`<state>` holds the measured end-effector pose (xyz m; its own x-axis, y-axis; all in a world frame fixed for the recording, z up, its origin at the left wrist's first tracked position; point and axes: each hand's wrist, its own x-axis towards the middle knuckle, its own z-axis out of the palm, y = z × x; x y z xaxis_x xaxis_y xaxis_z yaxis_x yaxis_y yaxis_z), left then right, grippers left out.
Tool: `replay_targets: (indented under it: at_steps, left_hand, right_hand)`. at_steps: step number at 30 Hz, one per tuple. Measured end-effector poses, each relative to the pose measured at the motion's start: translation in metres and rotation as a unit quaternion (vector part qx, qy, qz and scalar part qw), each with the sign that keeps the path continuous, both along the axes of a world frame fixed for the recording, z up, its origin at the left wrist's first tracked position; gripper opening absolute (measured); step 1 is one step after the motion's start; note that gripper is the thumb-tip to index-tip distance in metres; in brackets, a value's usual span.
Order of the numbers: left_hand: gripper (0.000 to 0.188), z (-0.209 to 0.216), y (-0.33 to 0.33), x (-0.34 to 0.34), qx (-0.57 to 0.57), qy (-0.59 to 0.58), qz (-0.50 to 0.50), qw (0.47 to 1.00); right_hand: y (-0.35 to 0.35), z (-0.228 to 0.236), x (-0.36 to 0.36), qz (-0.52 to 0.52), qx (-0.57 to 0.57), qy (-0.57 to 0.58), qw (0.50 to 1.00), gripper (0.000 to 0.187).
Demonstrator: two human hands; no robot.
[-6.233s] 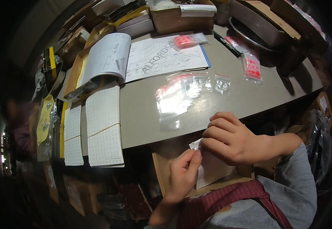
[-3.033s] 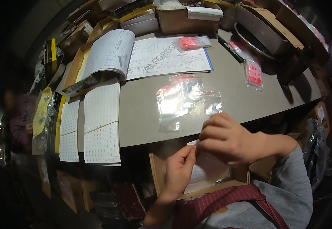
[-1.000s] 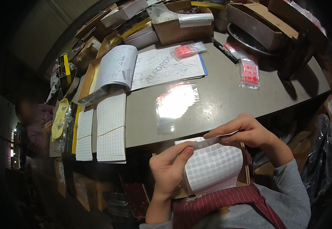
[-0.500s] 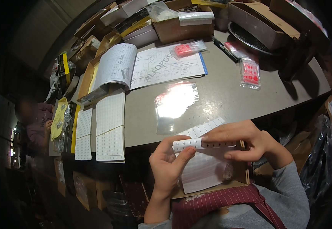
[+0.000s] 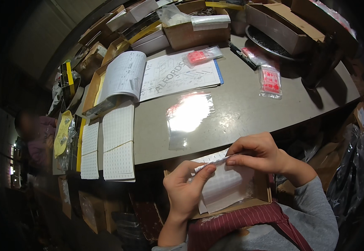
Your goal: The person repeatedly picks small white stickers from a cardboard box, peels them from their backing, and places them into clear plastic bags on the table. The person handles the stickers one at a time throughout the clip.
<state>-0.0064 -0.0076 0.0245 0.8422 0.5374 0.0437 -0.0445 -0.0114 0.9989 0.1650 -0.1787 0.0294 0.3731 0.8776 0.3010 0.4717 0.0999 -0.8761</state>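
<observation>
My left hand point(image 5: 185, 184) pinches the left end of a narrow folded edge on a printed label sheet point(image 5: 219, 161), thumb on the near side. My right hand point(image 5: 257, 152) grips the same fold farther right, fingertips and thumb pressed together. The fold is seen nearly edge-on, so its print hardly shows. Below the hands a white sheet point(image 5: 226, 190) hangs down into an open cardboard box point(image 5: 267, 188) at my lap. Whether that is the same sheet, I cannot tell. More printed paper shows just behind the fold.
A clear plastic bag point(image 5: 190, 115) lies glaring on the table point(image 5: 236, 104). Banded label stacks point(image 5: 118, 146) stand at the left edge, by an opened booklet point(image 5: 123, 77). Red-printed packets point(image 5: 270, 81), a black marker point(image 5: 243, 56) and a bowl point(image 5: 269, 42) lie farther back. A person point(image 5: 38, 134) sits far left.
The strip between my hands has tilted from face-up to nearly edge-on. My right hand's fingers, stretched out along it before, have closed into a pinch and moved slightly left.
</observation>
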Motion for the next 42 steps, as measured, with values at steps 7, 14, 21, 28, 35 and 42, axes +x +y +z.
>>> replay_targets:
  at_steps: [7, 14, 21, 28, 35, 42]
  left_hand:
    - [0.011, 0.004, 0.0, 0.002, -0.074, 0.011, -0.016, 0.997]
    - [0.011, 0.004, -0.002, 0.002, -0.021, 0.007, 0.033, 0.999]
    - [0.014, -0.002, -0.002, -0.003, 0.004, 0.034, 0.01, 0.999]
    - [0.013, -0.017, -0.001, -0.007, -0.023, 0.005, 0.029, 0.999]
    - [0.013, -0.001, 0.003, -0.004, 0.197, -0.035, -0.02, 0.979]
    - [0.011, 0.002, 0.001, 0.0, 0.128, -0.021, -0.017, 0.991]
  right_hand:
    - [0.001, -0.007, -0.005, -0.004, -0.018, 0.0, 1.0, 0.013]
    - [0.001, -0.002, 0.001, 0.001, -0.061, 0.064, 0.996, 0.017]
    - [-0.007, -0.011, 0.001, -0.039, -0.052, 0.185, 0.981, 0.012]
    - [-0.013, -0.005, -0.001, -0.021, -0.059, 0.134, 0.989, 0.011]
    - [-0.01, 0.001, 0.036, -0.01, -0.002, 0.019, 1.0, 0.033]
    - [0.008, 0.003, 0.024, 0.095, -0.013, -0.052, 0.994, 0.047]
